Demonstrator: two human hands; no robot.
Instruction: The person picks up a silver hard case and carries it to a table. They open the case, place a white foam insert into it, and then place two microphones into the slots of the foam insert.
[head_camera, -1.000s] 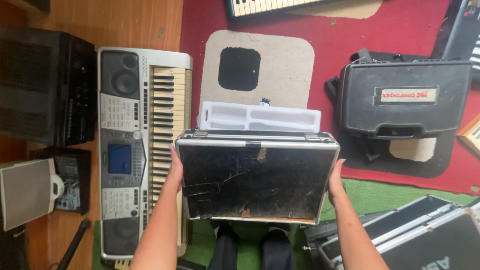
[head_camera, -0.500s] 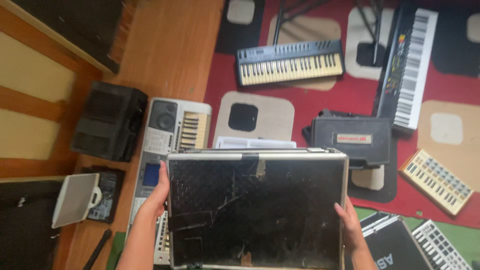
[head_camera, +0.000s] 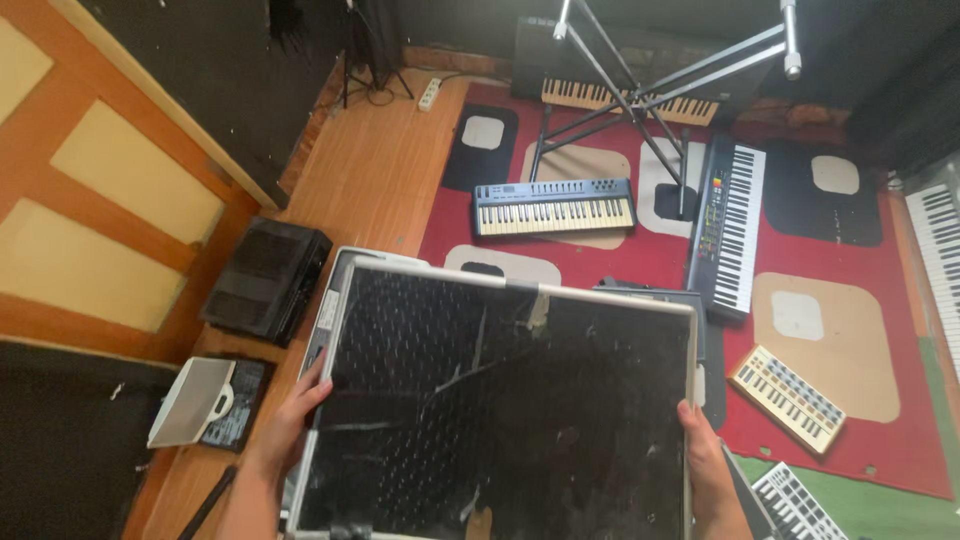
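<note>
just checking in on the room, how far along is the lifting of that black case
Done: the scuffed black flight case with metal edging is off the floor, its broad face turned up toward the camera. In hand: the left hand and right hand grip its opposite side edges. Left: it is not set down; the blue keyboard and black keyboard lie on the red rug.

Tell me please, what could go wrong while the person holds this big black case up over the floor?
1. The left hand and right hand grip only the side edges of the black case, so it might slip or tilt.
2. The case hides the floor right below it, where part of a silver keyboard shows; it could be knocked or stepped on.
3. A small cream keyboard and other instruments on the red rug could trip the person.
</note>
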